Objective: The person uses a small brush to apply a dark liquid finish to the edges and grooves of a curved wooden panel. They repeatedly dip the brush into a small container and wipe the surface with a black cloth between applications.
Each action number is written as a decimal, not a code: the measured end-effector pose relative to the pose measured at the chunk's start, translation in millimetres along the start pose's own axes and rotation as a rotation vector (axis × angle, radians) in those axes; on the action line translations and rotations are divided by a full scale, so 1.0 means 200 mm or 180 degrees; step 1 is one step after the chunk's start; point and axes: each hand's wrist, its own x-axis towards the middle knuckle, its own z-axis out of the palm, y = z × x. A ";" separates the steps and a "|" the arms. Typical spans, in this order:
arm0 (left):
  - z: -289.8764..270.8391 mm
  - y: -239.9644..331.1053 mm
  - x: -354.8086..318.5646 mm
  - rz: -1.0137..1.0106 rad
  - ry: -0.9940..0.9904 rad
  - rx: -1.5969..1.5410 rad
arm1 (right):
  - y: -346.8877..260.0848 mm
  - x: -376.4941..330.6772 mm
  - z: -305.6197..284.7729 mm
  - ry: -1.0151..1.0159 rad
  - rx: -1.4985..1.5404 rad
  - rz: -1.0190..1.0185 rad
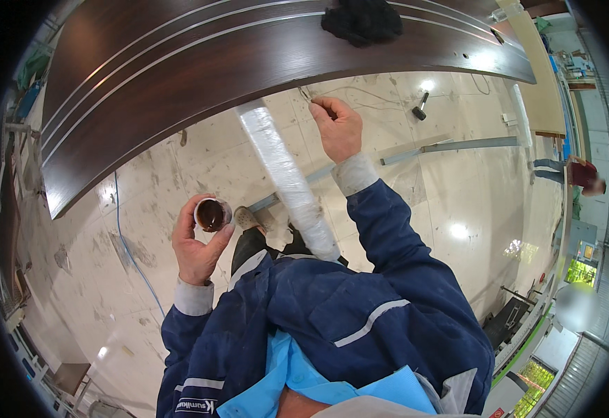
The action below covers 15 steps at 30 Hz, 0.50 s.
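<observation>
Left hand [196, 244] grips small cup [211, 214] of dark stain upright; right hand [337, 125] at 12 o'clock pinches thin brush against dark wood panel [200, 63] edge.

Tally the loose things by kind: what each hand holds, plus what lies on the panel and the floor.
Small cup of brown liquid, left hand: 1
Thin brush, right hand: 1
Black cloth on the dark wood panel: 1
Hammer on the floor: 1
Total: 4
</observation>
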 end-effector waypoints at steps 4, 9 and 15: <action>-0.20 -0.03 0.01 0.0096 -0.0006 0.0072 | 0.03 0.03 -0.01 0.0833 -0.0255 0.0047; -0.39 -0.08 0.01 0.0022 -0.0020 0.0037 | 0.05 0.06 0.02 0.1330 -0.0234 0.0191; -0.43 -0.12 0.00 0.0136 -0.0074 0.0073 | -0.10 -0.13 0.32 0.0099 -0.0207 -0.0205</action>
